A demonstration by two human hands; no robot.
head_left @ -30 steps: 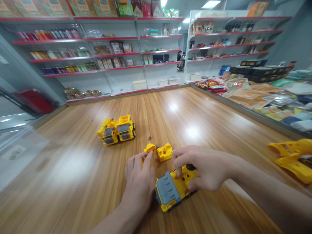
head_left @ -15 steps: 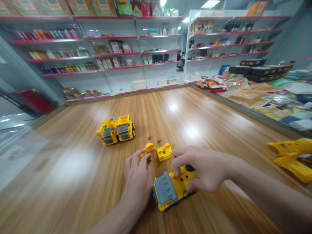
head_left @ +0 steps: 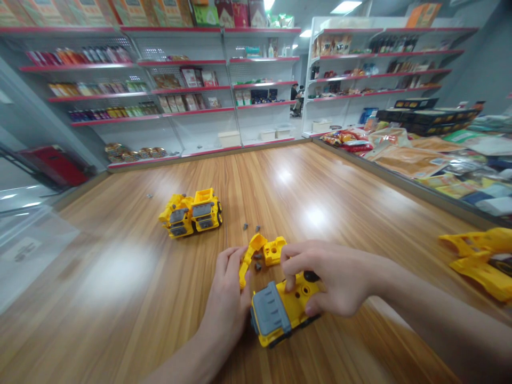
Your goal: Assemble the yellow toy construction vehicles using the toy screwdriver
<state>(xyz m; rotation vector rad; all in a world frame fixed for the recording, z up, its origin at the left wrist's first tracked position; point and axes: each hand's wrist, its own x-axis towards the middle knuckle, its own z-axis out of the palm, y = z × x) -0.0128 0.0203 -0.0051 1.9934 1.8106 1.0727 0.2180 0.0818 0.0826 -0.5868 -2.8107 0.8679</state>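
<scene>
My right hand point(head_left: 332, 277) grips a yellow toy truck point(head_left: 296, 306) with a grey cab roof, its fingers over the holed rear deck. My left hand point(head_left: 230, 290) is closed around the lower end of a yellow toy excavator arm point(head_left: 250, 257), which lies between thumb and fingers. The arm's bucket end points away from me, touching or nearly touching a small yellow block with a round hole point(head_left: 273, 252). Small grey screws point(head_left: 258, 266) lie beside the arm, and two more pieces point(head_left: 245, 226) are farther out on the wood.
Two assembled yellow toy trucks point(head_left: 192, 213) stand to the left on the wooden table point(head_left: 256, 176). Another yellow toy part point(head_left: 484, 261) is at the right edge, and a clear plastic bin point(head_left: 32, 250) at the left. Packaged goods point(head_left: 416, 160) lie beyond the right rim; stocked shelves point(head_left: 180, 112) stand behind.
My left hand has moved a little to the right, and the excavator arm now shows more fully. The holed block has shifted slightly right. My right hand and the truck stay put.
</scene>
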